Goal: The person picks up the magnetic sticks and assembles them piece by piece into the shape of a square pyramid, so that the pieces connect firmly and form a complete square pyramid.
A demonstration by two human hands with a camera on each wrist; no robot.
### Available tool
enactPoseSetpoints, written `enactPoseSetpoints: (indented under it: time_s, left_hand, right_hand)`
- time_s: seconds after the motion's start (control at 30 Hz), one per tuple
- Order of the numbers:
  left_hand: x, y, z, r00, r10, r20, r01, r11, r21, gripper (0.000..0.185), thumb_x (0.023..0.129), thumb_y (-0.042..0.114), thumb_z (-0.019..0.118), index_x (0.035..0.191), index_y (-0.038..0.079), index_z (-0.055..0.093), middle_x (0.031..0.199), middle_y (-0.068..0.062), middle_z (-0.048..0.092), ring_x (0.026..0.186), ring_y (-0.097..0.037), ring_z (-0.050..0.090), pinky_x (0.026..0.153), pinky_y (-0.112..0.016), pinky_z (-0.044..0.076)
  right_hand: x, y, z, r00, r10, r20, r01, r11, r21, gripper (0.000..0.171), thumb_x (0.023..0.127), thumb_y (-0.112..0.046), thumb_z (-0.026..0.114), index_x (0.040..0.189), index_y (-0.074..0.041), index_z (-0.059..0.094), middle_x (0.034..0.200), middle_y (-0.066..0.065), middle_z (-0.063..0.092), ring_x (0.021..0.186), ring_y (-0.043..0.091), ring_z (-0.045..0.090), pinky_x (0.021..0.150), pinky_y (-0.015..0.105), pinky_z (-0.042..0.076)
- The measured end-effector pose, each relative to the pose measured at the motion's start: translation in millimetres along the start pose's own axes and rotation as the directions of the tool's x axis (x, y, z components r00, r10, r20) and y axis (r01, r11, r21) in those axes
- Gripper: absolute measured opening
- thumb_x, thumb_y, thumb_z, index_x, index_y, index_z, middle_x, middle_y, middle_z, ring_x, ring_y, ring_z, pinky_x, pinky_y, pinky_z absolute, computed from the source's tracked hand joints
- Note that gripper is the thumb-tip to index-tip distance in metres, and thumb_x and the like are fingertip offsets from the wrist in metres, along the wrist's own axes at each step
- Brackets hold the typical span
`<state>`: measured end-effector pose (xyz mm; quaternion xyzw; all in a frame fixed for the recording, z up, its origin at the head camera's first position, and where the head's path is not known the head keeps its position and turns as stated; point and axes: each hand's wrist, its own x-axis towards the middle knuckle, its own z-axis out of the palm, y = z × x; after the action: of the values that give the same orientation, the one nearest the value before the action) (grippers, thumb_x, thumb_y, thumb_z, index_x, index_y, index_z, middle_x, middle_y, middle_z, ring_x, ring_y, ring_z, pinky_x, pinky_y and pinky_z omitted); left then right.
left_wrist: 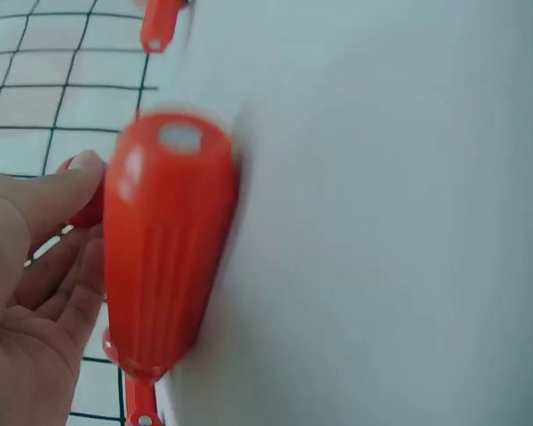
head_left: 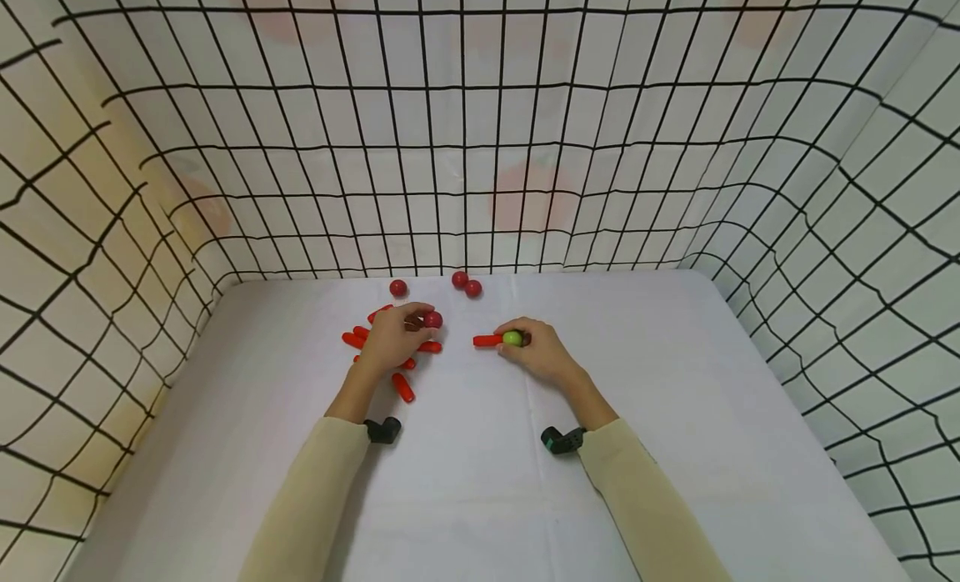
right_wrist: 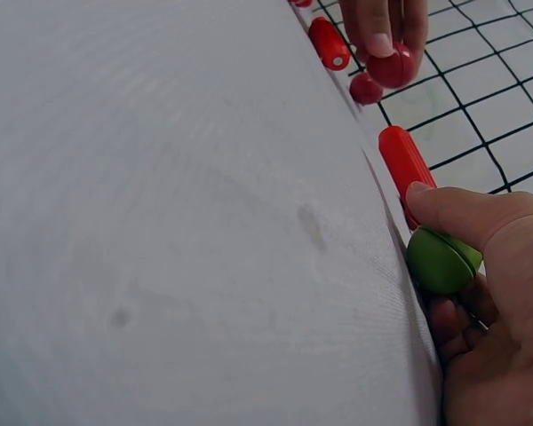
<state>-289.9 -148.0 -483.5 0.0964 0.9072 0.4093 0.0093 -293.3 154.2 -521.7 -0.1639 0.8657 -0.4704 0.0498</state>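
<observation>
My left hand [head_left: 393,338] pinches a small dark red ball [head_left: 432,319] between thumb and fingers, above a scatter of red ribbed handle-shaped pieces [head_left: 402,388]. One such piece [left_wrist: 167,248] stands large in the left wrist view, hiding part of that ball. To the right, my right hand [head_left: 546,353] holds a green ball [right_wrist: 442,261] with a seam across it, fingers curled behind. A red ribbed piece [head_left: 487,341] points left from the green ball, and the thumb tip lies against its near end in the right wrist view.
Three more red balls lie at the back of the white table [head_left: 465,482]: one ball [head_left: 398,288] at the left, a pair [head_left: 472,288] near the middle. Black wire mesh [head_left: 465,148] rises behind the table and along both sides.
</observation>
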Motion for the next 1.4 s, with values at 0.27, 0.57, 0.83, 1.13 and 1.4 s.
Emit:
enactPoseSetpoints:
  time_s: [0.27,0.57,0.83,1.13,1.4]
  left_hand:
    - [-9.1,6.1,12.3,0.999,0.031,0.044,-0.030,0.999,-0.034,0.039,0.091,0.023,0.081,0.127,0.016,0.070,0.112,-0.004,0.074,0.106,-0.024,0.070,0.092,-0.040,0.061]
    - [-9.2,10.1,25.7,0.990,0.123,0.065,-0.123,0.992,0.005,0.036,0.088,0.021,0.083,0.123,0.014,0.072,0.111,-0.003,0.075,0.103,-0.022,0.069,0.094,-0.039,0.060]
    - [-7.5,11.6,33.3,0.991,0.119,0.065,-0.121,0.992,0.036,0.036,0.089,0.022,0.083,0.122,0.017,0.072,0.111,-0.001,0.075,0.103,-0.021,0.067,0.094,-0.038,0.059]
    - [-1.8,19.0,39.9,0.985,0.154,0.076,-0.157,0.987,0.038,0.039,0.089,0.026,0.083,0.124,0.017,0.071,0.111,-0.002,0.073,0.102,-0.021,0.063,0.091,-0.037,0.057]
    - [-6.0,14.2,40.8,0.989,0.132,0.070,-0.136,0.989,0.061,0.039,0.089,0.027,0.083,0.124,0.017,0.071,0.113,-0.002,0.074,0.102,-0.020,0.063,0.092,-0.037,0.057]
  right_hand:
    - [0.9,3.2,1.4,1.000,-0.007,0.001,0.007,1.000,-0.010,0.024,0.094,-0.025,0.078,0.117,-0.021,0.074,0.118,0.002,0.068,0.102,0.021,0.054,0.086,0.032,0.046]
    - [0.5,2.1,-0.4,1.000,-0.002,0.008,0.002,1.000,-0.006,0.024,0.094,-0.025,0.077,0.117,-0.023,0.074,0.116,0.003,0.066,0.100,0.022,0.053,0.084,0.032,0.046]
    - [1.4,3.2,-0.6,1.000,-0.013,0.017,0.013,1.000,-0.017,0.022,0.094,-0.028,0.077,0.116,-0.024,0.075,0.113,0.002,0.066,0.097,0.022,0.053,0.082,0.033,0.046]
    - [3.1,1.7,-3.7,1.000,-0.016,-0.016,0.016,0.999,-0.042,0.022,0.093,-0.025,0.078,0.115,-0.023,0.075,0.114,0.002,0.068,0.101,0.023,0.051,0.087,0.037,0.044]
    - [3.7,-2.7,4.7,0.998,-0.020,0.060,0.023,0.999,-0.047,0.033,0.095,-0.034,0.074,0.127,-0.027,0.072,0.132,-0.002,0.066,0.125,0.024,0.052,0.110,0.048,0.044]
